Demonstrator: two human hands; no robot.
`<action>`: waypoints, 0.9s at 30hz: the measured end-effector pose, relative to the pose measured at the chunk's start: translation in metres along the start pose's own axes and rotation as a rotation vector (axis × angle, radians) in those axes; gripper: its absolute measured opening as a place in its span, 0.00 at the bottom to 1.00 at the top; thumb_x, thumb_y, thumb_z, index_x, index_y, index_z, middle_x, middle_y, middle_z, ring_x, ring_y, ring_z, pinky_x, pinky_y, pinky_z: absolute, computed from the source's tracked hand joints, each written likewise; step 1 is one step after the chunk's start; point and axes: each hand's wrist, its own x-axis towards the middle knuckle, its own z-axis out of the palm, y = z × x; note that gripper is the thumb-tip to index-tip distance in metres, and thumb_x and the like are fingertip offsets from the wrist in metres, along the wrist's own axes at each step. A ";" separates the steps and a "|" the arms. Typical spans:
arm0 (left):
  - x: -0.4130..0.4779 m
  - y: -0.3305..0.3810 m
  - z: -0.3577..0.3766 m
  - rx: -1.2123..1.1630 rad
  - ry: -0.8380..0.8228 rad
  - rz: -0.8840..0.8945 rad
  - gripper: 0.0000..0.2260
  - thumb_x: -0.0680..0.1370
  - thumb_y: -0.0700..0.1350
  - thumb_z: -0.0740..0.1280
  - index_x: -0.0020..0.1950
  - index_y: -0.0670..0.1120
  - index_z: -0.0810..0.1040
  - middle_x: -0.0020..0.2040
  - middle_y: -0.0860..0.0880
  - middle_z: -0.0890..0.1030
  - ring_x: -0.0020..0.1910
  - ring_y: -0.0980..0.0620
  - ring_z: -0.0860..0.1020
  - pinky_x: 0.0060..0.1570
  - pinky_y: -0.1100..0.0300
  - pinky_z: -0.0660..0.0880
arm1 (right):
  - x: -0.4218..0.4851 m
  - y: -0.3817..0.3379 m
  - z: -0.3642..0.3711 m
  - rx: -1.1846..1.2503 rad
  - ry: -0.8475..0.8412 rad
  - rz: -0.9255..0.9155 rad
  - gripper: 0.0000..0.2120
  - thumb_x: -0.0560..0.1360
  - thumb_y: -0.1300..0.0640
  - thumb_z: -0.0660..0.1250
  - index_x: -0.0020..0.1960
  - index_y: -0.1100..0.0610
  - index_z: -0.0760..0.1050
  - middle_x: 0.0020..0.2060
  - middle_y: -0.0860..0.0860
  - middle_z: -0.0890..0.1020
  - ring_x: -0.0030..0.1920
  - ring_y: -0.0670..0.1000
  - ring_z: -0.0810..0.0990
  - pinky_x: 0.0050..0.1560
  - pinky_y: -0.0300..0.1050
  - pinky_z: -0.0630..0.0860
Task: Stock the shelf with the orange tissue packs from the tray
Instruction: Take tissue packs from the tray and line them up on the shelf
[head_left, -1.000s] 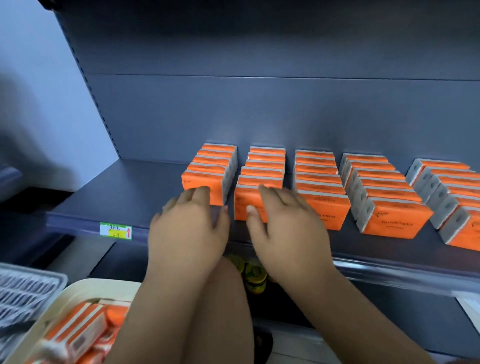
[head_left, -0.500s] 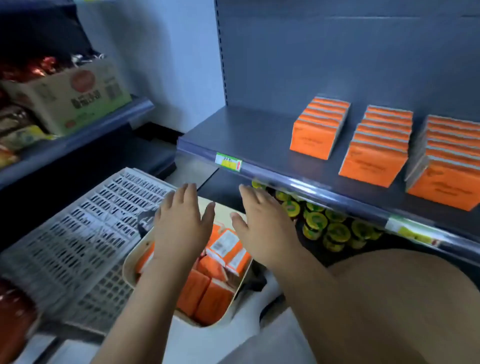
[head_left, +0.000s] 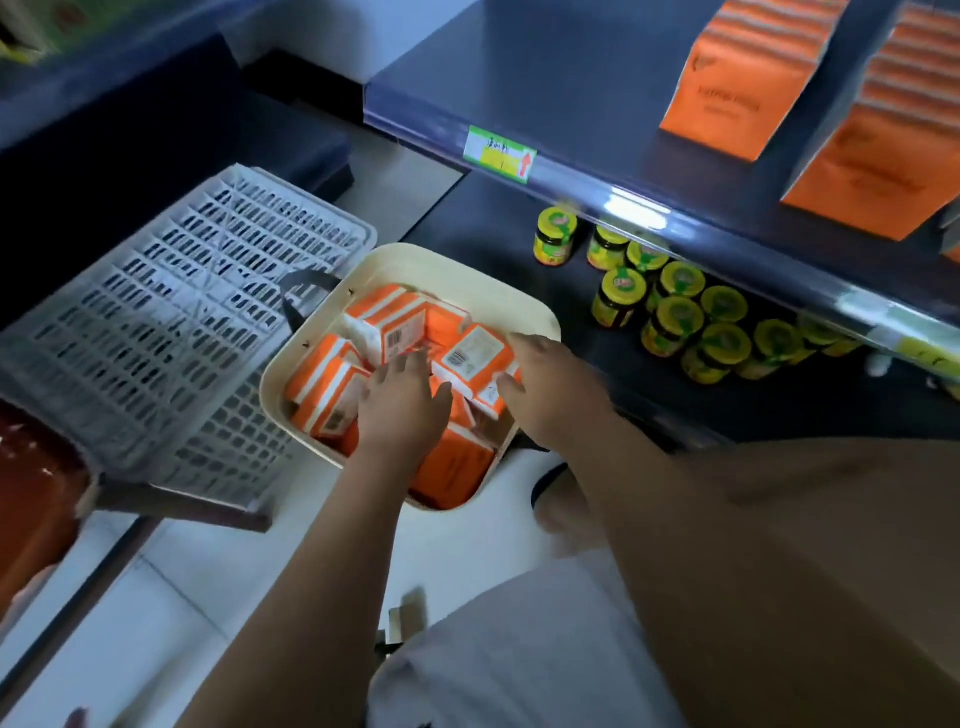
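A cream tray (head_left: 415, 260) sits on the pale floor (head_left: 218, 566) between a white slatted crate (head_left: 171, 312) and a dark lower shelf (head_left: 493, 218) of yellow-lidded jars (head_left: 675, 317), with orange tissue packs (head_left: 384, 317) jumbled inside it. Above, the blue-grey shelf (head_left: 545, 78), with a price label (head_left: 501, 153) on its edge, carries stocked packs (head_left: 727, 88) in rows. The left hand (head_left: 400, 410) lies on the jumble, fingers loosely spread. The right hand (head_left: 556, 389) brackets one pack's end between thumb and forefinger, though I cannot tell whether it pinches.
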 end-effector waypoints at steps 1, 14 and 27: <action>0.003 -0.003 0.004 -0.015 -0.005 -0.011 0.25 0.82 0.55 0.62 0.77 0.48 0.67 0.76 0.44 0.71 0.73 0.38 0.69 0.70 0.39 0.67 | 0.005 0.000 0.006 0.008 -0.005 0.001 0.21 0.81 0.48 0.60 0.72 0.54 0.70 0.63 0.54 0.78 0.63 0.57 0.77 0.60 0.53 0.76; 0.084 -0.008 0.029 -0.721 0.188 -0.493 0.23 0.81 0.47 0.66 0.74 0.46 0.65 0.62 0.48 0.77 0.57 0.47 0.77 0.55 0.53 0.73 | 0.085 -0.007 0.083 0.358 -0.198 0.229 0.21 0.77 0.47 0.63 0.69 0.50 0.69 0.65 0.52 0.76 0.64 0.57 0.77 0.63 0.60 0.77; 0.146 -0.020 0.048 -1.424 0.038 -1.057 0.31 0.74 0.69 0.69 0.66 0.47 0.76 0.56 0.41 0.83 0.52 0.39 0.83 0.46 0.44 0.79 | 0.112 0.020 0.102 1.492 -0.516 1.050 0.22 0.74 0.42 0.73 0.61 0.54 0.74 0.60 0.54 0.81 0.63 0.56 0.78 0.51 0.53 0.76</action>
